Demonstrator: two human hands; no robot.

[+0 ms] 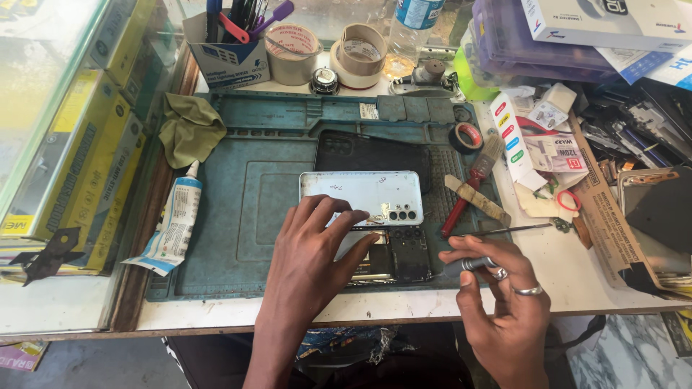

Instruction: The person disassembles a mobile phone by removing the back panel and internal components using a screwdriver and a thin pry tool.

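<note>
On the teal repair mat point(245, 187), mid-worktop point(562, 277): opened smartphone point(393, 263), long axis left-right, white back cover point(360, 194) lying above it, camera holes to the right. Left hand point(317, 248) rests flat, fingers spread, pinning the phone. Right hand point(497, 288) curls closed around a screwdriver point(468, 264), tip toward the phone. Cardboard box point(227, 57) at back holds pens.

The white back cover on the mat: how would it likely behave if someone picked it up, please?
The back cover looks like a thin flat shell, so it is probably light and may flex. Its glossy surface could be slippery. Resting partly on the opened phone, under the left hand, it might slide if nudged.
</note>
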